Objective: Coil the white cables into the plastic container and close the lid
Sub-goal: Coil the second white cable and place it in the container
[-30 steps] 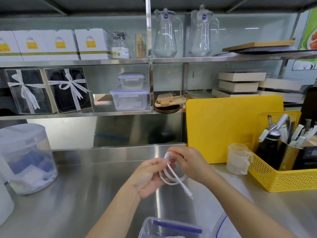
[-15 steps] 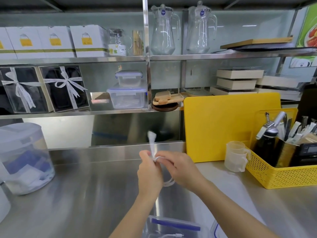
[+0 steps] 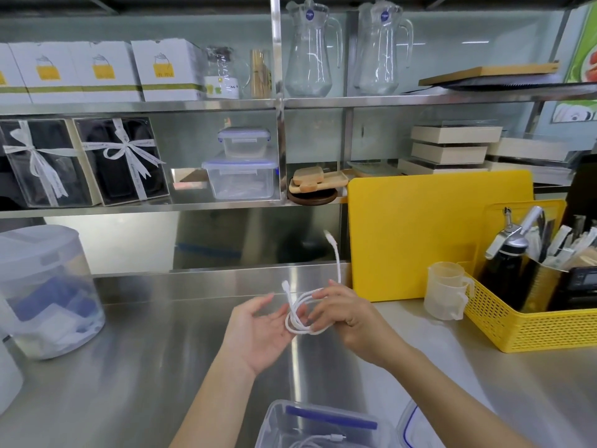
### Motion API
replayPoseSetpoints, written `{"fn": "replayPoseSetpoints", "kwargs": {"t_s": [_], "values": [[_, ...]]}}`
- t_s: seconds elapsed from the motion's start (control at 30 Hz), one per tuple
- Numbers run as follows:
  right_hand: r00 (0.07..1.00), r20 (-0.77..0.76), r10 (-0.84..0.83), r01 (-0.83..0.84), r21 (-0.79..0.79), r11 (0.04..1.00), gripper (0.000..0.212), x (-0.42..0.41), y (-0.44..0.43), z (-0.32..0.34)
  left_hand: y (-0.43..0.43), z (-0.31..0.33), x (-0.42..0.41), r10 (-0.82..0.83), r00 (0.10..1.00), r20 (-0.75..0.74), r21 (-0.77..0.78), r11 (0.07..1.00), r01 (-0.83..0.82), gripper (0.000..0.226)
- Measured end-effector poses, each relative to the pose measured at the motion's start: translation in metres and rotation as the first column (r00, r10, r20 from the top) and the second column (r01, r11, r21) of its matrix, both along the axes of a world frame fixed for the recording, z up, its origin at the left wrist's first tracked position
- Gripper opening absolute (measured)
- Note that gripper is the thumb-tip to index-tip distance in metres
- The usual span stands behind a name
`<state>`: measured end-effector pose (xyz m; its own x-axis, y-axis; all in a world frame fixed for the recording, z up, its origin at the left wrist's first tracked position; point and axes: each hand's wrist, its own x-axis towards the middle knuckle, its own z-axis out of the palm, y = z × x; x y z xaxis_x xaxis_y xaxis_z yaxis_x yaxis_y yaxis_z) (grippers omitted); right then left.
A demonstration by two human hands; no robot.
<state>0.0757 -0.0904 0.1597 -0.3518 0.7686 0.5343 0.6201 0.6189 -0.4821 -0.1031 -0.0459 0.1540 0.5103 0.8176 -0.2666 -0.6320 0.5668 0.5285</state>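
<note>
A white cable (image 3: 298, 313) is wound into a small loop between my two hands above the steel counter. My right hand (image 3: 347, 315) grips the loop, and one plug end rises up from it toward the shelf. My left hand (image 3: 258, 328) is spread palm-up against the loop's left side, with the other plug end standing by its fingertips. The clear plastic container (image 3: 281, 425) with a blue clip sits open at the bottom edge, and another white cable (image 3: 318, 439) lies inside. Its lid (image 3: 408, 425) lies just to the right, partly behind my forearm.
A yellow cutting board (image 3: 436, 234) leans at the back right, with a small measuring cup (image 3: 447, 291) and a yellow basket (image 3: 529, 321) of tools beside it. A large clear canister (image 3: 45, 292) stands at the left. Shelves with jugs and boxes run above.
My left hand has opened from a closed grip to a spread palm. The coil now hangs lower in my right hand, and one cable end has swung up to the right.
</note>
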Motion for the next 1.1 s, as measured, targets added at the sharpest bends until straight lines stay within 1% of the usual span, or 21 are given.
{"fn": "replayPoseSetpoints", "kwargs": {"t_s": [0.03,0.07,0.13,0.2,0.27,0.33,0.4,0.47,0.5,0.57,0.6,0.67,0.7,0.73,0.77,0.8,0.87,0.93,0.97,1.03,1.1], "values": [[1.0,0.005,0.005,-0.005,-0.018,1.0,0.032,0.0,0.0,-0.001,-0.001,0.0,0.001,-0.018,0.995,-0.101,0.062,0.998,0.025,0.036],[1.0,-0.008,0.01,-0.01,-0.046,0.999,0.033,0.0,0.0,-0.003,-0.001,0.001,0.004,0.007,0.974,-0.226,0.121,0.992,0.021,0.03],[0.998,-0.068,0.001,-0.01,-0.131,0.991,0.032,-0.001,-0.001,-0.006,-0.001,-0.002,0.009,0.126,0.913,-0.387,0.179,0.982,-0.059,0.017],[0.988,-0.128,-0.08,0.052,-0.206,0.977,0.029,-0.002,0.001,-0.01,-0.004,-0.003,0.012,0.187,0.874,-0.448,0.228,0.97,-0.091,0.021],[0.964,-0.087,-0.252,0.229,-0.216,0.949,0.026,-0.003,0.004,-0.018,-0.009,-0.005,0.015,0.236,0.818,-0.525,0.293,0.952,-0.087,0.021],[0.921,0.018,-0.39,0.385,-0.216,0.897,0.045,-0.005,0.006,-0.027,-0.017,-0.004,0.022,0.293,0.725,-0.623,0.376,0.925,-0.05,0.022],[0.904,0.025,-0.428,0.423,-0.21,0.881,0.055,-0.005,0.008,-0.034,-0.024,-0.005,0.029,0.377,0.606,-0.7,0.492,0.87,0.027,0.023],[0.916,0.021,-0.4,0.395,-0.204,0.896,0.049,-0.002,0.011,-0.037,-0.027,-0.009,0.032,0.447,0.525,-0.724,0.59,0.796,0.136,0.023],[0.929,0.056,-0.366,0.369,-0.197,0.908,0.045,0.0,0.012,-0.037,-0.028,-0.011,0.033,0.472,0.491,-0.732,0.622,0.757,0.201,0.022],[0.944,0.132,-0.302,0.323,-0.186,0.928,0.037,-0.001,0.011,-0.038,-0.03,-0.016,0.035,0.524,0.401,-0.751,0.655,0.669,0.352,0.019],[0.947,0.135,-0.293,0.314,-0.183,0.932,0.032,-0.001,0.011,-0.039,-0.03,-0.02,0.036,0.569,0.338,-0.749,0.661,0.609,0.438,0.019],[0.953,0.07,-0.294,0.303,-0.201,0.932,0.028,-0.002,0.008,-0.041,-0.028,-0.027,0.038,0.681,0.199,-0.705,0.643,0.494,0.585,0.019],[0.956,0.024,-0.292,0.29,-0.219,0.932,0.029,-0.002,0.007,-0.041,-0.028,-0.028,0.038,0.726,0.143,-0.673,0.628,0.459,0.629,0.017],[0.957,-0.025,-0.288,0.274,-0.235,0.933,0.031,-0.002,0.005,-0.04,-0.027,-0.029,0.038,0.744,0.12,-0.657,0.624,0.448,0.64,0.015],[0.954,-0.072,-0.29,0.265,-0.246,0.932,0.032,-0.001,0.004,-0.04,-0.028,-0.03,0.038,0.733,0.133,-0.667,0.631,0.461,0.624,0.011],[0.947,-0.107,-0.303,0.269,-0.251,0.93,0.032,0.0,0.004,-0.039,-0.029,-0.029,0.039,0.698,0.166,-0.697,0.639,0.499,0.585,0.008],[0.948,-0.093,-0.306,0.277,-0.237,0.931,0.031,0.001,0.003,-0.039,-0.03,-0.027,0.04,0.601,0.244,-0.761,0.635,0.614,0.468,0.006],[0.969,0.055,-0.242,0.247,-0.137,0.959,0.03,0.0,0.001,-0.04,-0.027,-0.025,0.04,0.516,0.322,-0.794,0.606,0.709,0.36,0.011],[0.963,0.158,-0.217,0.226,-0.039,0.973,0.028,0.0,0.0,-0.04,-0.026,-0.023,0.04,0.475,0.374,-0.797,0.591,0.74,0.32,0.013],[0.914,0.325,-0.243,0.196,0.171,0.965,0.023,-0.001,-0.002,-0.039,-0.025,-0.021,0.04,0.408,0.457,-0.791,0.564,0.776,0.282,0.013],[0.875,0.379,-0.302,0.19,0.303,0.934,0.022,0.0,-0.002,-0.036,-0.025,-0.02,0.039,0.362,0.52,-0.774,0.545,0.798,0.257,0.012]]}}
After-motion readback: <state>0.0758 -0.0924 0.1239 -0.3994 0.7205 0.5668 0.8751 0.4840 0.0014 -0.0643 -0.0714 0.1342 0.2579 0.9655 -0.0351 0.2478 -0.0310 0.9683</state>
